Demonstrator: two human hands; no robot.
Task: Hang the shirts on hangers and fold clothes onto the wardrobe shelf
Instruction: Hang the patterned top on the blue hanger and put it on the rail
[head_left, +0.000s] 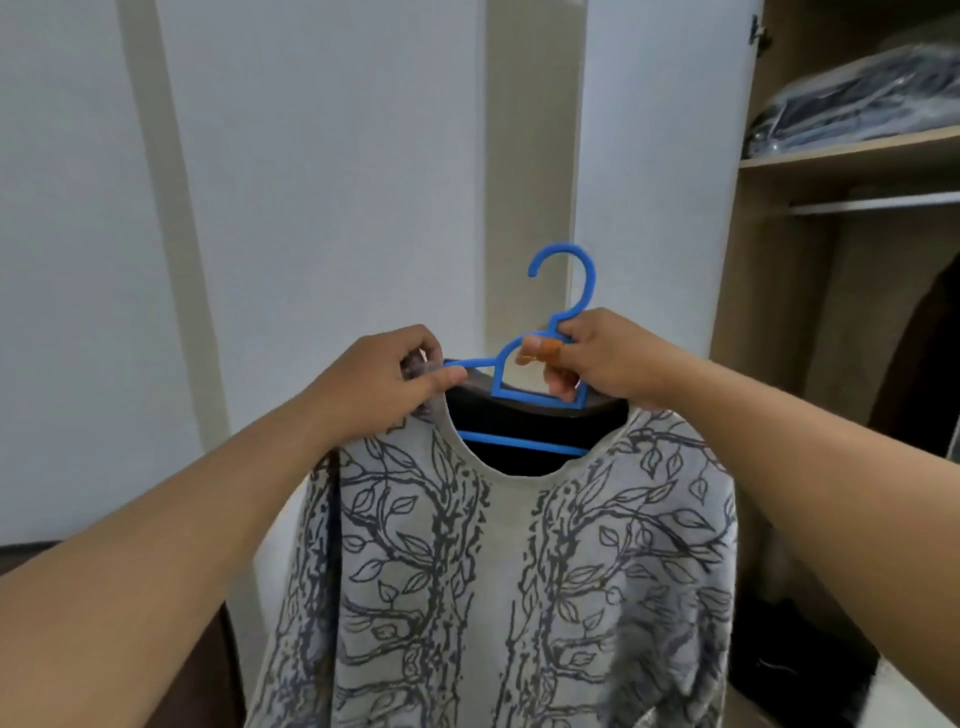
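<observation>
The left hand (387, 371) pinches the left shoulder of a pale shirt (498, 571) printed with dark branches and leaves, its fingers grasping fabric against the arm of a blue plastic hanger (540, 364). The shirt hangs on that hanger, centre of view, in front of a white wall. The right hand (597, 358) grips the hanger's neck below the hook. Far right, the open wardrobe's shelf (852, 148) holds plastic-wrapped clothes (852, 98) above a rail (878, 202).

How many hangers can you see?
1. The blue hanger is inside the patterned shirt, held by both hands in front of the wardrobe. Others may be hidden on the rail.
</observation>
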